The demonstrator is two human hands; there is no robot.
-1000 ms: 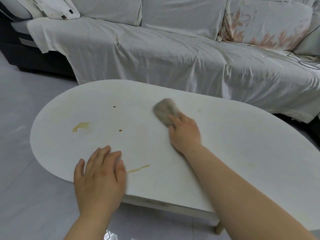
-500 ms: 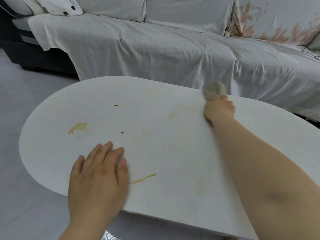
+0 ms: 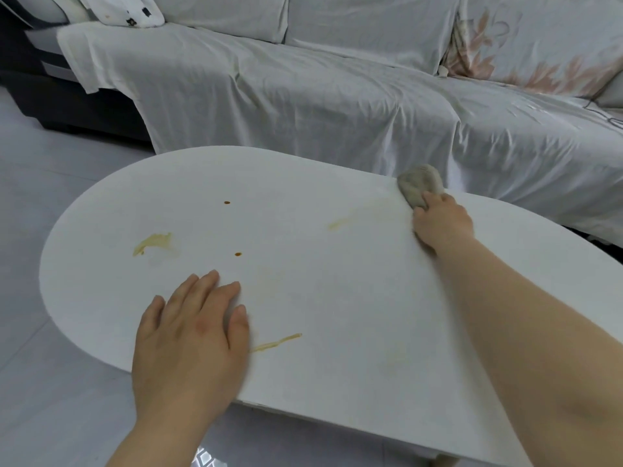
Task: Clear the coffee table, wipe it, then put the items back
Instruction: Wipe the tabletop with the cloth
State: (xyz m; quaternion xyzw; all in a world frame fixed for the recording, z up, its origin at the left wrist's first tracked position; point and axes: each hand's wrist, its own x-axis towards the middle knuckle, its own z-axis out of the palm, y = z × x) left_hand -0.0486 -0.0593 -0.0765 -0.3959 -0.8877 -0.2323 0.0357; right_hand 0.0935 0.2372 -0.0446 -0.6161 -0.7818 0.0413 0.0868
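The white oval coffee table (image 3: 337, 291) fills the middle of the view, bare of items. My right hand (image 3: 441, 224) holds a grey-beige cloth (image 3: 418, 183) against the table's far edge, fingers curled over it. Flat on the top near the front edge rests my left hand (image 3: 188, 335), fingers straight. A yellow smear (image 3: 151, 244) lies at the left. A thin yellow streak (image 3: 278, 342) runs beside my left hand. A faint yellow mark (image 3: 340, 222) sits mid-table. Two small brown drops (image 3: 227, 202) (image 3: 238, 254) dot the surface.
Right behind the table stands a sofa under a white sheet (image 3: 303, 96), with a floral cushion (image 3: 526, 48) at the back right and a patterned cloth (image 3: 128, 11) at the top left. Grey tiled floor (image 3: 50, 382) lies to the left and front.
My right hand swept the cloth from the table's middle to the far edge at the right and stays there. My left hand has stayed flat on the top.
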